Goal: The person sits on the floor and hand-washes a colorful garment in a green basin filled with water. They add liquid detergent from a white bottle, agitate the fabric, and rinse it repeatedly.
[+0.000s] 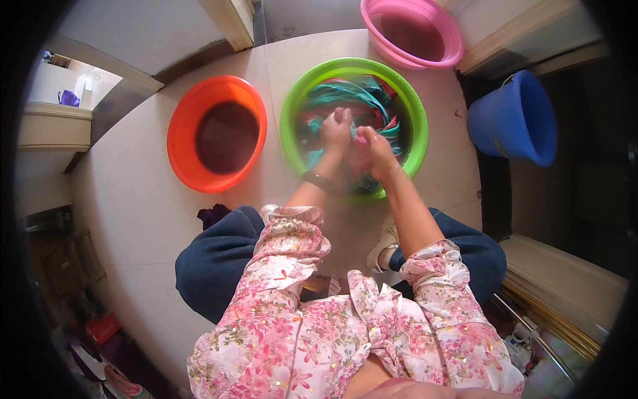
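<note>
A round green plastic basin stands on the floor before me, with wet teal, red and striped cloth in water. Over its middle my left hand is closed on part of the cloth, a dark bangle on that wrist. Just to its right, my right hand grips a pinkish part of the same cloth, which hangs between the two hands towards the basin's near side. The fingertips are slightly blurred.
An orange basin with dark water stands at the left, a pink basin with dark liquid at the upper right. A blue bucket is at the right. Dark purple cloth lies by my left knee.
</note>
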